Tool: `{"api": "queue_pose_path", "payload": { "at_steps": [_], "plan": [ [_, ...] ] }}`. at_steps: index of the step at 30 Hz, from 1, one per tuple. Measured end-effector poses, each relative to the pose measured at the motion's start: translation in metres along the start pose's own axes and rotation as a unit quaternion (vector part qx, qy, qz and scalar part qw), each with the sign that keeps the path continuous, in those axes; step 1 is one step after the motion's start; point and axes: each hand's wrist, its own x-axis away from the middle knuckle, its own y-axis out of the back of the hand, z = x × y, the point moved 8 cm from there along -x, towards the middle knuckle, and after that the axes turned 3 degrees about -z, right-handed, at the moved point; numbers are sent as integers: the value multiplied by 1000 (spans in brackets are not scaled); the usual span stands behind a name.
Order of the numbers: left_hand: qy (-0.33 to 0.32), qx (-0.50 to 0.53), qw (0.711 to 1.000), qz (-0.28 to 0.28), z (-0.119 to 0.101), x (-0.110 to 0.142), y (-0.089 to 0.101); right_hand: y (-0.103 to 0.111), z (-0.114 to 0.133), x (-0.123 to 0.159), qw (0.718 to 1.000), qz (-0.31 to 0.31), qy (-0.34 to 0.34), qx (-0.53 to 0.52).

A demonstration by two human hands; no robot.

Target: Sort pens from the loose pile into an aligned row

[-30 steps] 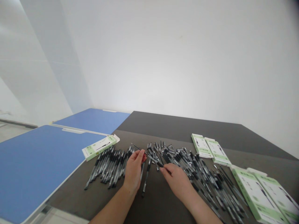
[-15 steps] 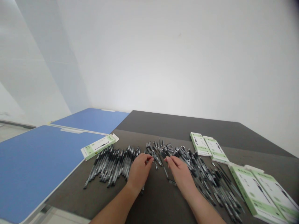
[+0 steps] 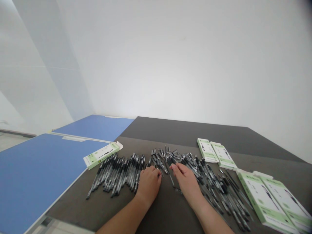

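— What's on the surface [image 3: 170,208]?

— Black pens [image 3: 117,177] in two heaps, with green-and-white boxes [image 3: 265,198] along the edges, contents hidden.

— How do they handle?

— Light, stiff, slippery; take one by the barrel.

— And the grip?

— Left hand [image 3: 148,185] curled against the left heap, can't tell if it's holding; right hand [image 3: 185,182] open, fingertips at the right heap

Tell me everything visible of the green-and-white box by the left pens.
A rectangular card box, white with green edges, printed with a picture of a black pen. It lies flat on the dark tabletop beside the blue table, with a flap open at its far end. The black pens lie just below its long side; contact is unclear.
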Motion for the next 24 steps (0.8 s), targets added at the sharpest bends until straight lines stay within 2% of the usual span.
{"api": "queue_pose_path", "payload": {
  "at_steps": [4, 6, 8, 11, 15, 17, 20, 24],
  "plan": [
    [-12, 62, 998, -17, -2, -1, 8, 1, 0, 0, 1000, -3, -1, -7],
    [-5, 166, 986, -31, 0, -4, 14, 1, 0, 0, 1000, -2, -3, -11],
    [35, 300, 953, -38, 6, -6, 17, 1, 0, 0, 1000, 2, -4, -8],
    [124, 489, 863, -27, 19, -8, 11, -2, 0, 1, 1000, 7, -5, 5],
    [220, 690, 689, -24, 28, -6, -3, -8, -1, 3, 1000, 18, 5, 19],
    [249, 747, 616, -25, 30, -5, -7, -13, 0, 6, 999, 32, 15, 33],
    [267, 790, 552, -19, 30, -5, -9, -22, 2, 10, 996, 58, 33, 51],
    [271, 821, 502, -13, 28, -5, -10, -28, 2, 14, 992, 70, 48, 89]
  ]
}}
